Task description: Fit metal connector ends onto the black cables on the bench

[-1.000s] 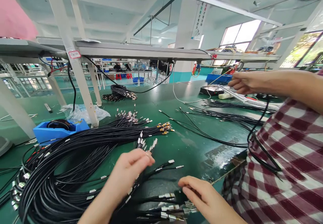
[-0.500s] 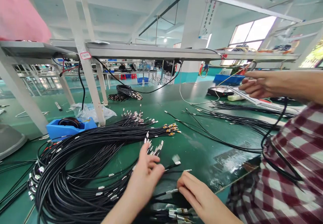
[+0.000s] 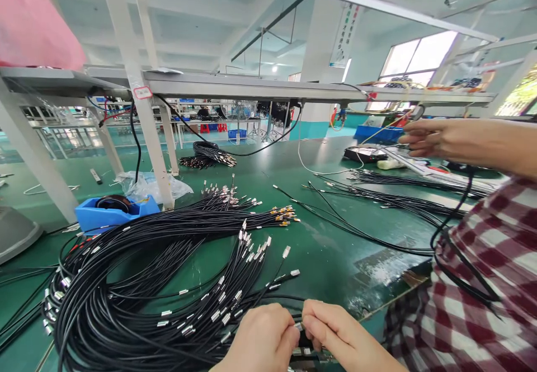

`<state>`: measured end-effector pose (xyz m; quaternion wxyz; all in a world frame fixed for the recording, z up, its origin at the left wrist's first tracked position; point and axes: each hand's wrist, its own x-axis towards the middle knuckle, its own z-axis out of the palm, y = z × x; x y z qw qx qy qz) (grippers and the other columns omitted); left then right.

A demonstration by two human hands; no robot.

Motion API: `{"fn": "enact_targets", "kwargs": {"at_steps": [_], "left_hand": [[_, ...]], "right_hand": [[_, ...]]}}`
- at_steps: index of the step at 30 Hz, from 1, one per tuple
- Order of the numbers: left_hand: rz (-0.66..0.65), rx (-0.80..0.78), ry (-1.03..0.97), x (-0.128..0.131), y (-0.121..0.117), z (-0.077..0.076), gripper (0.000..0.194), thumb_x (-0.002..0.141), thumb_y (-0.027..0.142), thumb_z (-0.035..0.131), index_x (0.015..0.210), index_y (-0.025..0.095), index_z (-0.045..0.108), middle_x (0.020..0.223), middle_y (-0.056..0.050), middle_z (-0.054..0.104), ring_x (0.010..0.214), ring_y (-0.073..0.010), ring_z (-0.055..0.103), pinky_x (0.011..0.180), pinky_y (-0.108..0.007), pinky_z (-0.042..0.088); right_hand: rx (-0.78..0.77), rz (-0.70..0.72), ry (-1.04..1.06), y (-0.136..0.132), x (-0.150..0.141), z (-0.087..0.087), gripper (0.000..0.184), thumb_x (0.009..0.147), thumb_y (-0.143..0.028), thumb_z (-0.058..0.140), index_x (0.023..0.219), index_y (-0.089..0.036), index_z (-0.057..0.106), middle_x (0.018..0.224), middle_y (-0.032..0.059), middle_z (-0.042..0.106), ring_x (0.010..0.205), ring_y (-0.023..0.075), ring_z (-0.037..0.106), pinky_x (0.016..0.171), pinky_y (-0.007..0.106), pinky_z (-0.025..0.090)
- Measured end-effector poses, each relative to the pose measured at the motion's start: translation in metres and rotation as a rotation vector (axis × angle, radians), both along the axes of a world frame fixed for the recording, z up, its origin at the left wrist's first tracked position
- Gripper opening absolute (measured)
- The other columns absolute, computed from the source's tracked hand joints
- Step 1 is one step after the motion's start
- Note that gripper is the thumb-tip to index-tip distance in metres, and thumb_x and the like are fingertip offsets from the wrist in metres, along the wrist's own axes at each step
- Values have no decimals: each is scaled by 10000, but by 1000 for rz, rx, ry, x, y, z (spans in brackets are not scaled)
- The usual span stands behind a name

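Observation:
My left hand (image 3: 260,341) and my right hand (image 3: 335,335) meet at the bottom edge of the view, fingertips pinched together on a metal connector (image 3: 298,327) at the end of a thin black cable. Just left of them lies a big coiled bundle of black cables (image 3: 138,293) with silver connector tips fanned toward the hands. A second group of cable ends with gold-coloured tips (image 3: 283,215) lies further back on the green table (image 3: 327,249).
A co-worker in a red checked sleeve (image 3: 482,271) sits at the right, their hand (image 3: 423,137) raised over long black cables (image 3: 398,201). A blue tape dispenser (image 3: 113,207), a white frame post (image 3: 161,170), a plastic bag and another cable coil (image 3: 207,154) stand behind.
My left hand has drawn back from the fanned connector tips toward me and joined my right hand on one connector. The co-worker's hand has barely shifted.

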<state>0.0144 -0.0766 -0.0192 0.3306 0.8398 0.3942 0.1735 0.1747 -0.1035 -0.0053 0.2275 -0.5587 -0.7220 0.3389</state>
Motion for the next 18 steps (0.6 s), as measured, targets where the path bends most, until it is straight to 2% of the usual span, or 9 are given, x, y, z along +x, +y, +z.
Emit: {"fn": "enact_targets", "kwargs": {"at_steps": [3, 5, 8, 11, 13, 15, 18], "left_hand": [[12, -89, -83, 3, 1, -2, 217, 734, 183, 384, 531, 172, 311, 565, 37, 400, 563, -99, 362, 525, -236, 224], [10, -142, -109, 5, 1, -2, 223, 725, 177, 387, 517, 171, 305, 542, 45, 354, 548, -95, 332, 512, -233, 209], [21, -180, -132, 9, 0, 0, 228, 722, 177, 387, 507, 171, 311, 524, 50, 333, 533, -92, 307, 502, -229, 203], [29, -219, -197, 7, 1, 9, 212, 722, 193, 396, 512, 168, 381, 531, 47, 373, 543, -92, 339, 516, -219, 237], [62, -255, -292, -3, 5, 20, 203, 732, 227, 414, 555, 165, 492, 567, 33, 449, 583, -102, 403, 552, -214, 286], [137, -247, -427, -22, 11, 32, 215, 748, 274, 444, 633, 164, 589, 654, 7, 538, 679, -126, 470, 639, -220, 334], [286, -242, -619, -59, 23, 43, 210, 746, 328, 509, 712, 183, 657, 810, -15, 597, 808, -154, 478, 745, -232, 333]], "right_hand": [[-73, -14, 71, -3, -1, -7, 349, 837, -430, 275, 582, -206, 357, 582, -25, 433, 596, 135, 451, 578, 237, 371], [-107, -16, 139, -4, -2, -12, 366, 829, -471, 282, 588, -205, 356, 578, -33, 416, 580, 129, 441, 562, 235, 364], [-142, -23, 232, -4, -4, -13, 386, 819, -507, 295, 595, -201, 363, 574, -39, 407, 556, 120, 432, 547, 233, 360], [-141, -6, 271, -3, -3, -4, 397, 824, -500, 297, 596, -191, 394, 560, -38, 414, 544, 116, 431, 543, 232, 364], [-104, -3, 233, -4, 3, 2, 383, 841, -454, 286, 635, -183, 460, 559, -30, 444, 550, 120, 446, 550, 229, 375], [-38, -65, 107, -7, 15, 4, 306, 836, -386, 328, 707, -189, 524, 597, -15, 499, 580, 132, 475, 566, 231, 391], [32, -149, -147, -16, 35, -7, 121, 764, -222, 433, 738, -213, 551, 672, -1, 553, 630, 146, 514, 598, 234, 414]]}}
